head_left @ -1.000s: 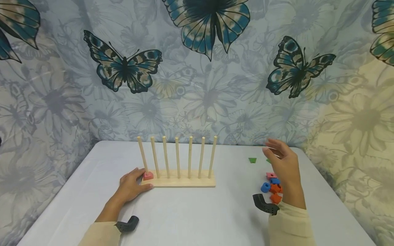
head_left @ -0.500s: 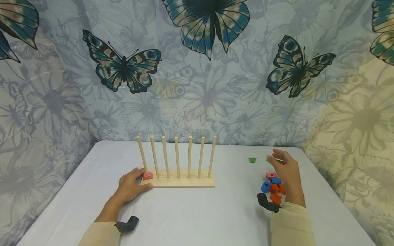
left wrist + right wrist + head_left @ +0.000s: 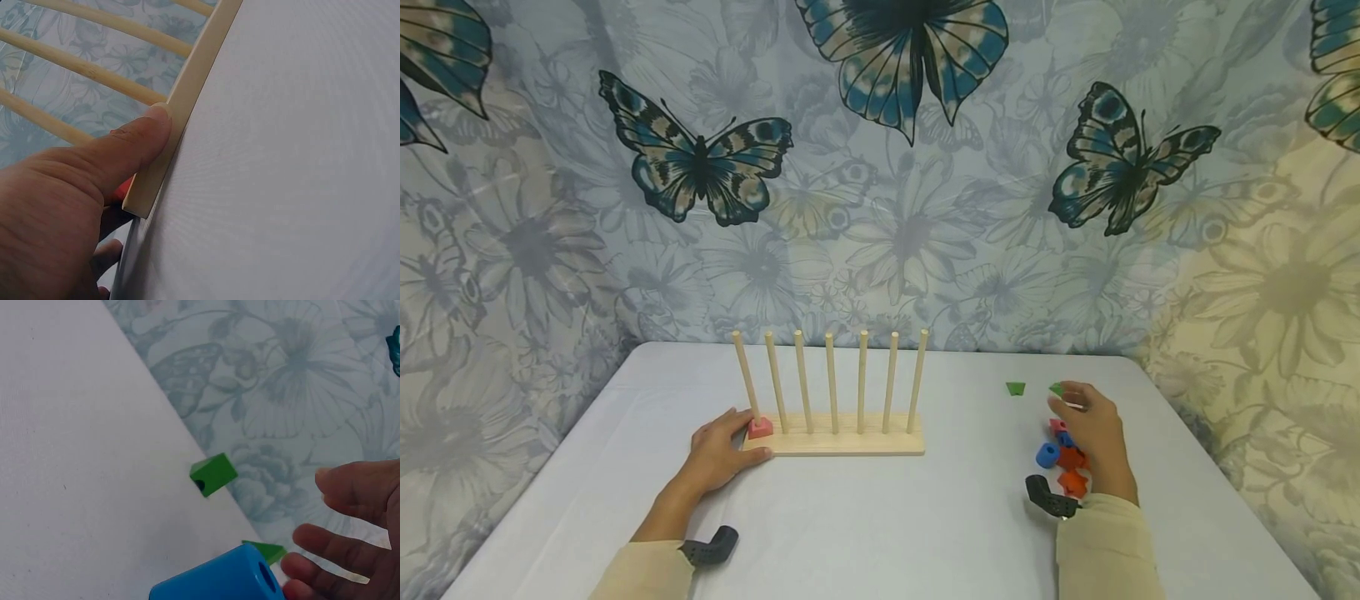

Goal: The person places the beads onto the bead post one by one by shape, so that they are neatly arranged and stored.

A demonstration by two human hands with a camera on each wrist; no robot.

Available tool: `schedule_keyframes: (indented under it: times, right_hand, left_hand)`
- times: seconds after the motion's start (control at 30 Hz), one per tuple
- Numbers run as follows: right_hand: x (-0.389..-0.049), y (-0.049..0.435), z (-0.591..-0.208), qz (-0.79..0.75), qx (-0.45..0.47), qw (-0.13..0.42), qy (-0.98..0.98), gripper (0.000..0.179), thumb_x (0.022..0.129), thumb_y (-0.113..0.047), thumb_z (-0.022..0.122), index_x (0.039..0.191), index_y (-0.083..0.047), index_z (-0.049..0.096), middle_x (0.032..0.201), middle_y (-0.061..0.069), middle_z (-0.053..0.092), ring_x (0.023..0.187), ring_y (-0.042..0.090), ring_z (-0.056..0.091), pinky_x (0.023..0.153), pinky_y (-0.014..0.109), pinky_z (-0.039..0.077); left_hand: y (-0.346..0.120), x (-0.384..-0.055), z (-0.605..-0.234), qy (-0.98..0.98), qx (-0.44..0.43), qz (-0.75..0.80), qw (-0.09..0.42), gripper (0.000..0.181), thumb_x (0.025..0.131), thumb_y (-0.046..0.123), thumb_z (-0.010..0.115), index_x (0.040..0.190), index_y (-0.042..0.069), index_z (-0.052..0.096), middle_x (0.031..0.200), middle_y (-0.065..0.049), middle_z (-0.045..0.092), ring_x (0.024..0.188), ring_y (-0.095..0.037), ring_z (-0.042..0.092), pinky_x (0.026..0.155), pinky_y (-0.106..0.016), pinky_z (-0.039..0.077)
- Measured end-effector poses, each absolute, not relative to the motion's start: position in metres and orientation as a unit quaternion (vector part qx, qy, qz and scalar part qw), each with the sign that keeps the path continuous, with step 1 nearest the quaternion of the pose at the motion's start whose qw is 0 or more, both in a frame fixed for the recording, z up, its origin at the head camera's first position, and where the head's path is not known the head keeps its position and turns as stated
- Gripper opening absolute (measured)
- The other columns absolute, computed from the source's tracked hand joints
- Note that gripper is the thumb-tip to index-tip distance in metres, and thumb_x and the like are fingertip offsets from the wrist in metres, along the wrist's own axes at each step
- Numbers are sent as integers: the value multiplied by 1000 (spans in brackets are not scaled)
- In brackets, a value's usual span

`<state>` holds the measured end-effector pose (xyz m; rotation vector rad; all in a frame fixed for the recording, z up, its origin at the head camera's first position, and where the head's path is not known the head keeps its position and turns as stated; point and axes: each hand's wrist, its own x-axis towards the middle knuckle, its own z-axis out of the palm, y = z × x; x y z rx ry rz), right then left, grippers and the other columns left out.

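My left hand point(image 3: 718, 454) grips the left end of a wooden peg board point(image 3: 850, 446), thumb along its front edge, as the left wrist view also shows. A red triangular bead point(image 3: 761, 428) sits at the foot of the leftmost peg, beside the fingers. Over at the right, my right hand point(image 3: 1096, 429) reaches above a group of beads, its fingertips right at a green bead point(image 3: 1056, 389). In the right wrist view, its thumb and fingers are parted with nothing between them. A blue bead point(image 3: 215, 578) looms in front, near a green wedge-shaped bead point(image 3: 269, 551).
Another green bead point(image 3: 1016, 388) lies to the left of the right hand. Below that hand are a pink bead point(image 3: 1057, 425), a blue cylinder point(image 3: 1047, 455) and orange-red star beads point(image 3: 1072, 483). Several upright pegs point(image 3: 832, 383) rise from the board. A butterfly-print cloth point(image 3: 913, 258) hangs behind the table.
My right hand has come down toward the beads, its fingertips now beside the farther-right green bead. The left hand keeps its grip on the peg board.
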<state>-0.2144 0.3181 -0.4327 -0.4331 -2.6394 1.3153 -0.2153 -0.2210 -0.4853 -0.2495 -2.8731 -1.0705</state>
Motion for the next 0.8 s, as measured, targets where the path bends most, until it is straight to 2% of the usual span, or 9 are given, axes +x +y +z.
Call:
schedule_keyframes:
  times: [0.33, 0.47, 0.6, 0.8]
  right_hand:
    - [-218, 325, -446, 394, -125, 62, -908, 46, 95, -20, 58, 135, 0, 49, 131, 27, 52, 118, 44, 48, 94, 56, 41]
    - [-218, 325, -448, 373, -124, 53, -918, 41, 94, -13, 57, 132, 1, 52, 128, 27, 53, 117, 47, 47, 94, 60, 38]
    - [-219, 323, -448, 364, -133, 51, -921, 38, 95, -10, 54, 131, 1, 53, 128, 27, 52, 118, 49, 44, 95, 63, 35]
    - [-222, 322, -451, 373, -160, 55, -912, 34, 97, -8, 47, 129, 0, 55, 130, 26, 52, 118, 46, 44, 96, 61, 35]
  left_hand:
    - [-221, -216, -486, -933, -75, -350, 29, 79, 76, 39, 82, 135, -4, 52, 139, -26, 46, 137, -43, 27, 108, -58, 9]
    - [-221, -216, -486, -933, -77, -349, 30, 78, 76, 39, 82, 134, -4, 52, 139, -27, 46, 137, -43, 27, 108, -58, 9]
    - [-221, -216, -486, -934, -80, -347, 31, 78, 76, 39, 82, 134, -5, 52, 138, -27, 46, 136, -44, 27, 108, -59, 9]
    - [-221, -216, -486, -933, -81, -348, 31, 78, 76, 39, 82, 134, -5, 52, 138, -27, 46, 136, -44, 27, 107, -59, 9]
